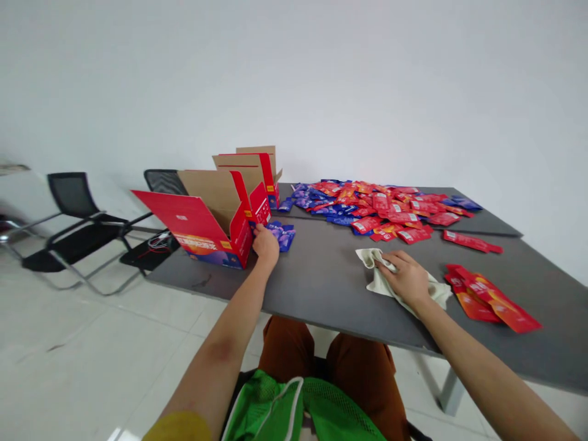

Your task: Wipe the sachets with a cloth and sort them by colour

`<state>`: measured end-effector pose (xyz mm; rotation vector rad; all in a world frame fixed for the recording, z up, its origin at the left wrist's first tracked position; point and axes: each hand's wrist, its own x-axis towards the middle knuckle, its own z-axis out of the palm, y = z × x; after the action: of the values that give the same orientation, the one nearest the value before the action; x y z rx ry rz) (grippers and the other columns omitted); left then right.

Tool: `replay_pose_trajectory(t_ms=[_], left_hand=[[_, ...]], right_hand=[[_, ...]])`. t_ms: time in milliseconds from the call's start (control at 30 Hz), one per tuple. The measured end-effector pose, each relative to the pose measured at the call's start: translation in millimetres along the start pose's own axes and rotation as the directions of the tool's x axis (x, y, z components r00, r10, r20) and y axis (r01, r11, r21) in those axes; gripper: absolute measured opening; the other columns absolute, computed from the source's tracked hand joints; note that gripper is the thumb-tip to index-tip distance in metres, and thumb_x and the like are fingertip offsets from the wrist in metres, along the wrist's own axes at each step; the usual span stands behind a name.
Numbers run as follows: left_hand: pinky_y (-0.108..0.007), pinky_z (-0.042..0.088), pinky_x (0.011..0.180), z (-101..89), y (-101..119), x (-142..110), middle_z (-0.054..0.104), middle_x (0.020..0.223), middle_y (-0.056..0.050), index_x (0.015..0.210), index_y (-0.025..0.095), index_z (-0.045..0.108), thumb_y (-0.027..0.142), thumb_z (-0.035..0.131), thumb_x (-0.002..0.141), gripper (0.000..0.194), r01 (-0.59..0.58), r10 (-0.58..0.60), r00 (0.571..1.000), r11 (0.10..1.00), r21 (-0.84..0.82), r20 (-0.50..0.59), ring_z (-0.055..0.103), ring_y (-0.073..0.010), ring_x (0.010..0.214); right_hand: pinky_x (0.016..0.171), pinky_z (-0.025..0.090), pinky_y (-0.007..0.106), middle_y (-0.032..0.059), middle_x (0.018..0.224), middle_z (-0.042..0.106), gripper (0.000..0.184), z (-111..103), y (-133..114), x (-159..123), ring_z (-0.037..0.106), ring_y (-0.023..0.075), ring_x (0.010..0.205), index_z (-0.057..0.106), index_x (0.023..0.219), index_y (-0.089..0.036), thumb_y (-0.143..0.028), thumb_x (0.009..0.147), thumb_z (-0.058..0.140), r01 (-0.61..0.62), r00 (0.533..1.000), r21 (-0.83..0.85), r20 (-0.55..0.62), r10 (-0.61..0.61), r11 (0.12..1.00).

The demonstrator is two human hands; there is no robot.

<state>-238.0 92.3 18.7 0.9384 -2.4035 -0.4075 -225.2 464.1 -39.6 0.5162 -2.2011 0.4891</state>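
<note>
My left hand (266, 246) reaches to the side of an open red cardboard box (202, 231), against its right corner. Its fingertips are turned away, so I cannot tell whether they grip anything. Several blue-purple packets (285, 237) lie right beside that hand. My right hand (407, 275) is closed on a crumpled off-white cloth (390, 288), which lies bunched and partly spread on the dark grey table (321, 275). Just right of the cloth, a few red-orange packets (491, 297) overlap one another.
Behind the near box stand more open red boxes (248, 171). A large heap of red and blue packets (376, 205) covers the table's far side, with one red packet (471, 241) apart from it. Black chairs (68, 233) stand to the left, one bearing coiled cables (160, 241).
</note>
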Motion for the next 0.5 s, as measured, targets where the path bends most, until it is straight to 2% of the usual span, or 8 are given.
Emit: replay_pose_trajectory(t_ms=[100,167,233,333,400,500], left_hand=[[-0.035,0.055,0.077,8.0,-6,-5,0.044,0.136,-0.028,0.128,0.007,0.048,0.019,0.033,0.097,0.035,-0.051,0.054,0.998,0.996,0.069,-0.034,0.069,-0.0259,0.096],[-0.037,0.055,0.079,7.7,-7,-6,0.035,0.143,-0.027,0.130,0.008,0.047,0.021,0.038,0.096,0.037,-0.091,0.096,0.994,0.990,0.104,-0.046,0.065,-0.0277,0.103],[-0.040,0.054,0.080,3.4,-7,-4,0.040,0.140,-0.027,0.129,0.004,0.048,0.025,0.045,0.094,0.040,-0.100,0.102,0.995,0.989,0.110,-0.011,0.063,-0.0313,0.106],[-0.046,0.053,0.081,-9.4,-4,-1,0.058,0.120,-0.026,0.116,-0.002,0.057,0.033,0.054,0.089,0.044,-0.085,0.079,0.995,0.992,0.091,0.066,0.063,-0.0362,0.101],[-0.047,0.052,0.080,-20.4,2,-1,0.063,0.111,-0.026,0.109,0.000,0.063,0.037,0.056,0.087,0.044,-0.094,0.088,0.993,0.993,0.078,0.082,0.063,-0.0382,0.100],[-0.048,0.051,0.080,-35.8,23,-5,0.065,0.107,-0.027,0.106,0.004,0.066,0.036,0.051,0.089,0.039,-0.194,0.188,0.979,0.979,0.067,0.083,0.063,-0.0381,0.101]], right_hand=[[0.065,0.043,0.026,0.0059,0.096,0.071,0.038,-2,-2,1,0.065,0.0178,0.082,0.075,0.099,-0.023,-0.052,0.093,0.052,-0.010,1.000,0.004,0.007,0.010,1.000],[0.067,0.043,0.026,0.0060,0.096,0.070,0.038,-3,-5,1,0.065,0.0177,0.083,0.075,0.100,-0.023,-0.051,0.093,0.051,-0.016,0.999,0.010,0.030,0.016,1.000],[0.068,0.043,0.026,0.0059,0.097,0.070,0.036,-5,-7,0,0.065,0.0178,0.086,0.075,0.102,-0.024,-0.049,0.094,0.051,-0.022,0.998,0.003,0.067,0.022,1.000],[0.069,0.043,0.026,0.0047,0.098,0.069,0.031,-6,-8,1,0.064,0.0175,0.086,0.074,0.103,-0.025,-0.046,0.093,0.053,-0.037,0.993,-0.016,0.112,0.039,0.999],[0.070,0.043,0.026,0.0039,0.097,0.069,0.027,-8,-10,1,0.064,0.0174,0.086,0.074,0.102,-0.026,-0.043,0.093,0.055,-0.048,0.990,-0.025,0.134,0.051,0.999],[0.069,0.043,0.025,0.0035,0.098,0.069,0.024,-10,-13,3,0.064,0.0174,0.087,0.074,0.102,-0.026,-0.041,0.092,0.057,-0.071,0.983,-0.024,0.169,0.074,0.997]])
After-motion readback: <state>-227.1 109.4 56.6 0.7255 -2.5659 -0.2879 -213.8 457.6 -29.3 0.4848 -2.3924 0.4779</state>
